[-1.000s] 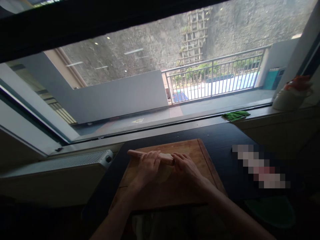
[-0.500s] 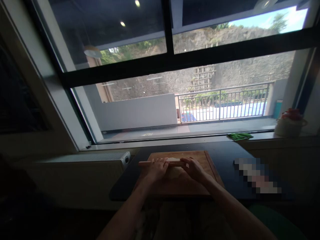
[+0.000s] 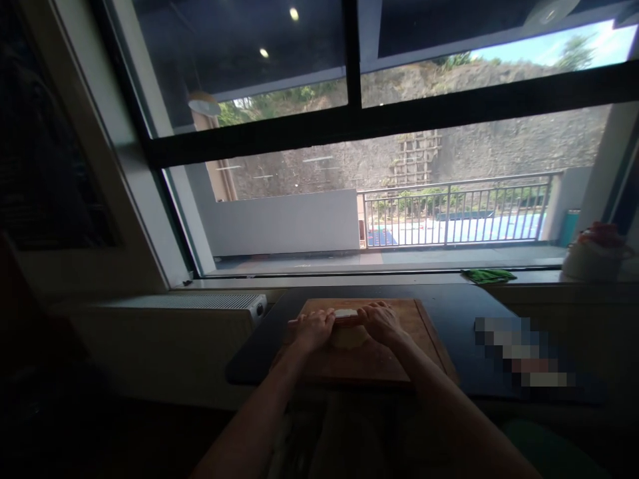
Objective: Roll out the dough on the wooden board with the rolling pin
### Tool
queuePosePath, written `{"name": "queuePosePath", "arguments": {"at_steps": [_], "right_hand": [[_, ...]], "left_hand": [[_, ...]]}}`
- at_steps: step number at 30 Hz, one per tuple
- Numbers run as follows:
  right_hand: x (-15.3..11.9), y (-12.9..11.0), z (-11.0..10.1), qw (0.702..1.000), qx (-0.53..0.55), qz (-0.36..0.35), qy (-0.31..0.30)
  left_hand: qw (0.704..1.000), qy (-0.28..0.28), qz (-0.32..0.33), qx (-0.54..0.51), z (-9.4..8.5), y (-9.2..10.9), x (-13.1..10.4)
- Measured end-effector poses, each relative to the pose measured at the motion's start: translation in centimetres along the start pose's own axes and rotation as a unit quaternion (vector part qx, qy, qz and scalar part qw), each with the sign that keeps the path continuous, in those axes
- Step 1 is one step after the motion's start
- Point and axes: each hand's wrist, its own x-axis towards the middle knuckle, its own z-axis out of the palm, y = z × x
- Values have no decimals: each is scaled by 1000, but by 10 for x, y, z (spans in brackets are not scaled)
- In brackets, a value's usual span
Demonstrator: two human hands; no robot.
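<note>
A wooden rolling pin (image 3: 347,320) lies crosswise over a flat piece of pale dough (image 3: 349,338). Both rest on a wooden board (image 3: 384,366). My left hand (image 3: 315,328) is closed over the pin's left part, and the pin's end sticks out past it. My right hand (image 3: 380,321) wraps the pin's right part and hides that end. Dough shows on the near side of the pin and, between my hands, as a whitish strip on the far side.
The board lies on a dark table (image 3: 259,352). To its right is a pixelated patch (image 3: 526,352). A green cloth (image 3: 489,275) and a pale pot-like container (image 3: 594,256) are on the windowsill beyond. A white radiator (image 3: 200,319) stands at left.
The view has shifted so the scene sits slightly further right. Both hands stay on the rolling pin, and more of the dough's near side shows between my wrists.
</note>
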Motion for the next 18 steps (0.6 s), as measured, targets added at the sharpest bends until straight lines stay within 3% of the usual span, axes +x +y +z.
{"name": "queuePosePath", "arguments": {"at_steps": [3, 6, 8, 11, 14, 18], "right_hand": [[-17, -1, 10, 1000, -14, 17, 13], [-46, 5, 15, 999, -21, -20, 21], [-58, 7, 16, 998, -30, -39, 30], [-49, 3, 16, 999, -43, -10, 12], [-25, 0, 15, 998, -46, 29, -5], [-22, 3, 16, 999, -41, 23, 11]], "left_hand": [[999, 3, 26, -24, -8, 1, -8], [996, 13, 67, -54, -10, -3, -15], [997, 24, 52, -42, -8, -1, -13], [999, 52, 3, 0, -3, 8, 3], [998, 60, -5, 17, 1, 17, 20], [997, 74, -4, 32, 5, 17, 14]]}}
